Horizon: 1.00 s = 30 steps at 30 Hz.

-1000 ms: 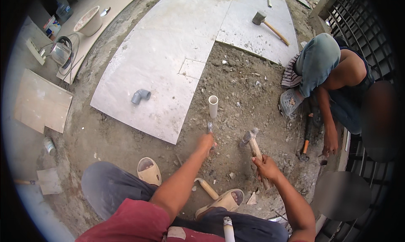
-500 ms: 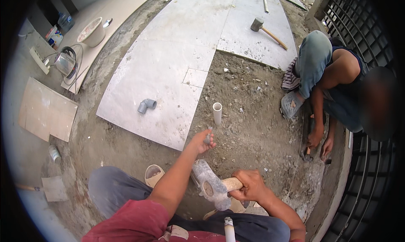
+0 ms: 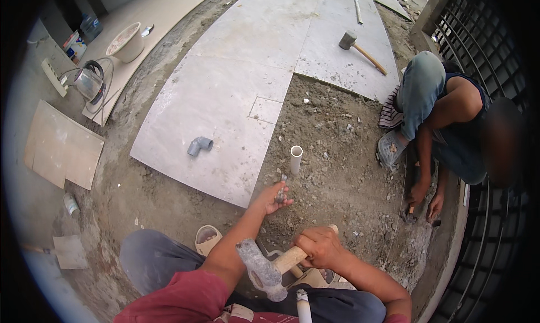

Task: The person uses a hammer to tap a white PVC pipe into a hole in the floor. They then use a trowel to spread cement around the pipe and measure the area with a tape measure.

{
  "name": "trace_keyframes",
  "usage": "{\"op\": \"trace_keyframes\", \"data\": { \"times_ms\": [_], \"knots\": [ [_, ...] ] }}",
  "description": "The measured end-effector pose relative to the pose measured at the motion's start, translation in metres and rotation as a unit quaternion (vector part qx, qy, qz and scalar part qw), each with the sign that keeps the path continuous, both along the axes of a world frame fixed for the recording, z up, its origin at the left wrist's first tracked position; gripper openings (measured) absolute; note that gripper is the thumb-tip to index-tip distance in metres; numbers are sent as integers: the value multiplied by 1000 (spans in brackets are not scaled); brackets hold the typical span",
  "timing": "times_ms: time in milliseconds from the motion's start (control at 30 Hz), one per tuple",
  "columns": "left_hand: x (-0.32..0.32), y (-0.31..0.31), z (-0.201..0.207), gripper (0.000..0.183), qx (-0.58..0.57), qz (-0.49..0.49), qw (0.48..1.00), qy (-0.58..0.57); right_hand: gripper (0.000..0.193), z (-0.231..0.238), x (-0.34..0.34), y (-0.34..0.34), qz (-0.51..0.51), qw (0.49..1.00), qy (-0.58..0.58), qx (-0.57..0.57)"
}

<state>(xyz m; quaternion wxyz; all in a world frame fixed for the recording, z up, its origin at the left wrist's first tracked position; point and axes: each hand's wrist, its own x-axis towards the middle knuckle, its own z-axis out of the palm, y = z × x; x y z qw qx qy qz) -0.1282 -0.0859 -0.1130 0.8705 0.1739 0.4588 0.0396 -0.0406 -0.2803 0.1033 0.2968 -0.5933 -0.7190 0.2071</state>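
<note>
My right hand [image 3: 320, 247] grips the wooden handle of a hammer, whose heavy, mortar-crusted metal head [image 3: 262, 271] hangs over my lap. Reaching forward, my left hand [image 3: 272, 199] loosely holds a short, narrow grey piece [image 3: 282, 191] that points up; its kind is unclear. Just beyond the left fingers, a white plastic pipe [image 3: 296, 161] stands upright in the sandy ground, apart from the hand. A grey pipe elbow [image 3: 199, 146] lies on a large pale tile [image 3: 219, 98] to the left.
A mallet [image 3: 363, 53] lies on a farther tile. At right, a co-worker [image 3: 444, 109] crouches by a dark metal grille, hands at a tool near the ground. At left are a bucket [image 3: 126, 44], a power tool with a cord [image 3: 90, 85] and loose boards [image 3: 64, 146].
My right hand has shifted slightly and turned the hammer, so its head sits farther left. My left hand's fingers have loosened a little around the grey piece.
</note>
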Motion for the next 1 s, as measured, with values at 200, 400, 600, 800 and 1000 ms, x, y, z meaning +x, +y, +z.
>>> {"op": "trace_keyframes", "data": {
  "times_ms": [200,400,600,800,1000],
  "knots": [
    [-1,-6,9,32,29,-43,998,24,28,-73,28,10,-93,924,-188,-321],
    [-7,3,0,31,0,-45,999,-7,20,-13,-3,0,47,990,-113,-65],
    [4,7,0,30,11,-61,998,15,16,-69,43,10,-72,922,-239,-295],
    [15,52,2,24,-117,9,993,-2,29,-62,38,-18,-197,909,-77,-360],
    [0,7,-4,24,19,17,1000,-10,31,-67,33,-57,-258,901,24,-348]
  ]
}}
